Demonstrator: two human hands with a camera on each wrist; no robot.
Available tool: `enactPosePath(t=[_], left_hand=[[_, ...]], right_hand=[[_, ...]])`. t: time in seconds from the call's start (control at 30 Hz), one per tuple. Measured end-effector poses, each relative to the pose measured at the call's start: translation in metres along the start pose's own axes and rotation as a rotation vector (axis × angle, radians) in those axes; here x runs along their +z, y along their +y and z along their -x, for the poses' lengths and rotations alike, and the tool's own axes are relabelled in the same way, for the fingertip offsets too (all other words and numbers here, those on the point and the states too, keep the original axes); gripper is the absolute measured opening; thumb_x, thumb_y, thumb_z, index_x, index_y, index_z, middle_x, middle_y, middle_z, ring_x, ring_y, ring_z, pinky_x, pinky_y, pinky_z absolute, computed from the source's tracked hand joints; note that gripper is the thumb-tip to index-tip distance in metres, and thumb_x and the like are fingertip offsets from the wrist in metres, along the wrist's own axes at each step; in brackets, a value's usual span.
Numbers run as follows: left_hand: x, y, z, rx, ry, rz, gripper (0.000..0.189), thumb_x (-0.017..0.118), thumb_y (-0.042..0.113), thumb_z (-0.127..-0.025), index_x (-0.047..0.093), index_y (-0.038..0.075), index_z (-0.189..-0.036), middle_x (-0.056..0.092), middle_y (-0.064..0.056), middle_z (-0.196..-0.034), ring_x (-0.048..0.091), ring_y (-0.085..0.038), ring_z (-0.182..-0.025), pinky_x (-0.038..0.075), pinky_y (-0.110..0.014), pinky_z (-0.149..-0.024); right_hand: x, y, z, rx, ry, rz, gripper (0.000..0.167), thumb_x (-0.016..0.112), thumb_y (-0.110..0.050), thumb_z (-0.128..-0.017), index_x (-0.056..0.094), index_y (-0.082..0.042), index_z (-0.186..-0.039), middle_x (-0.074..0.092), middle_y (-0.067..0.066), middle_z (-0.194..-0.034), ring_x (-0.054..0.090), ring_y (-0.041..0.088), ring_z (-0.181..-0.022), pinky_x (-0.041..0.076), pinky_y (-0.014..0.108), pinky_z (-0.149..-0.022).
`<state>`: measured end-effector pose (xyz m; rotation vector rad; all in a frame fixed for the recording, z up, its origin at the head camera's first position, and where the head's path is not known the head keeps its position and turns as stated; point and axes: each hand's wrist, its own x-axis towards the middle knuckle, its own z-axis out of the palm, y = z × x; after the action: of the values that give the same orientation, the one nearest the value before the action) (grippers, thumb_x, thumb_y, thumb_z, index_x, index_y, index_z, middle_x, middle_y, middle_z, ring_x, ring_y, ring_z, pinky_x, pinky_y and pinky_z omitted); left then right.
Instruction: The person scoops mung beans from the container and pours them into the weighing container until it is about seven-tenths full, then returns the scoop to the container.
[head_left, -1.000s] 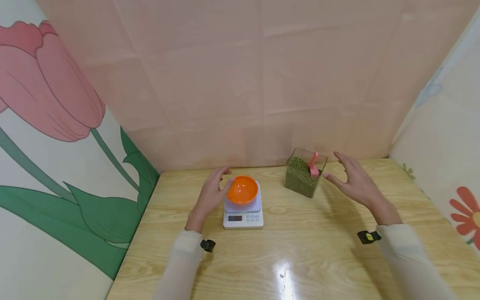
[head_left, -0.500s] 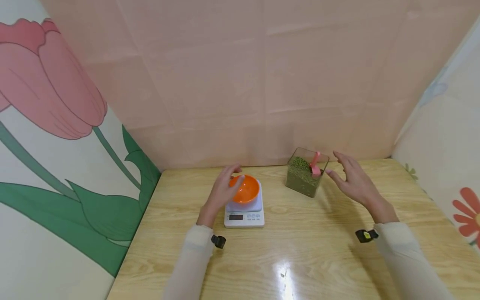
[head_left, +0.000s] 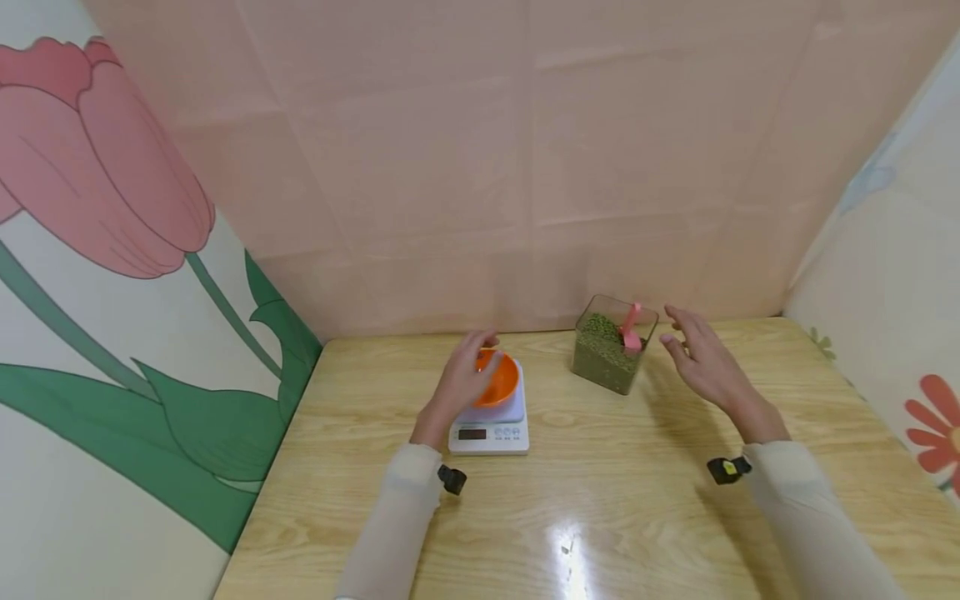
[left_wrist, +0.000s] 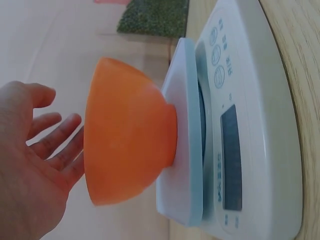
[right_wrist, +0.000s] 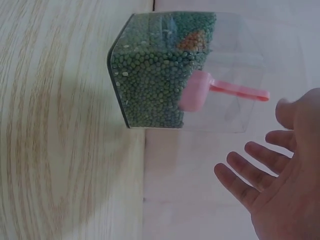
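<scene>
Left fingers [left_wrist: 57, 136] near bowl [left_wrist: 125, 132], right fingers [right_wrist: 250, 170] near container [right_wrist: 232, 55]

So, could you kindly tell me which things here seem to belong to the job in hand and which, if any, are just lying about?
Likely in the job:
digital scale
orange bowl on it, by the left grip
clear container of green beans, by the right grip
pink scoop inside it

Likely just surroundings:
wooden table
pink backdrop
tulip mural

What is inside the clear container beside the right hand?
Inside the container are small green beans and, at their surface, a pink scoop, handle up. Whatever may lie deeper among the beans is covered and cannot be seen.
</scene>
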<state>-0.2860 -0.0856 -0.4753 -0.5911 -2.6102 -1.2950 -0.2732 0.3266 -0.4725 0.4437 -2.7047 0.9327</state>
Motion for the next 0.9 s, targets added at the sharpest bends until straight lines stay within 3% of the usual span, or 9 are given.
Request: enactPosePath(t=[0.23, 0.37, 0.67, 0.9], left_hand=[[0.011, 0.007, -0.010, 0.011, -0.028, 0.032, 0.042, 0.063, 0.017, -0.108, 0.059, 0.000, -0.146, 0.065, -0.013, -0.136, 0.062, -0.031, -0.131, 0.052, -0.045, -0.112], [0.018, 0.011, -0.015, 0.010, -0.049, 0.039, 0.042, 0.063, 0.019, -0.108, 0.059, 0.003, -0.147, 0.065, -0.012, -0.136, 0.063, -0.032, -0.131, 0.054, -0.042, -0.109], [0.034, 0.019, -0.025, 0.007, -0.109, 0.102, 0.042, 0.061, 0.018, -0.109, 0.056, 0.004, -0.148, 0.063, -0.016, -0.138, 0.060, -0.030, -0.132, 0.053, -0.048, -0.110], [0.049, 0.023, -0.033, 0.006, -0.129, 0.114, 0.041, 0.060, 0.017, -0.109, 0.056, 0.001, -0.147, 0.062, -0.015, -0.139, 0.060, -0.028, -0.132, 0.054, -0.040, -0.110]], right_hand=[[0.006, 0.004, -0.003, -0.020, 0.031, -0.003, 0.056, 0.035, -0.023, -0.117, 0.026, 0.006, -0.165, 0.039, 0.038, -0.156, 0.044, 0.058, -0.135, 0.037, 0.074, -0.103], [0.008, 0.003, -0.005, -0.033, 0.045, -0.019, 0.056, 0.036, -0.022, -0.117, 0.027, 0.008, -0.163, 0.039, 0.038, -0.157, 0.045, 0.058, -0.135, 0.038, 0.074, -0.103], [0.012, 0.003, -0.010, 0.011, 0.032, -0.074, 0.059, 0.038, -0.020, -0.117, 0.021, 0.008, -0.165, 0.037, 0.039, -0.157, 0.044, 0.058, -0.137, 0.038, 0.074, -0.104], [0.014, 0.006, -0.013, 0.033, 0.017, -0.105, 0.060, 0.041, -0.019, -0.116, 0.019, 0.008, -0.165, 0.035, 0.039, -0.158, 0.044, 0.060, -0.137, 0.041, 0.074, -0.104]])
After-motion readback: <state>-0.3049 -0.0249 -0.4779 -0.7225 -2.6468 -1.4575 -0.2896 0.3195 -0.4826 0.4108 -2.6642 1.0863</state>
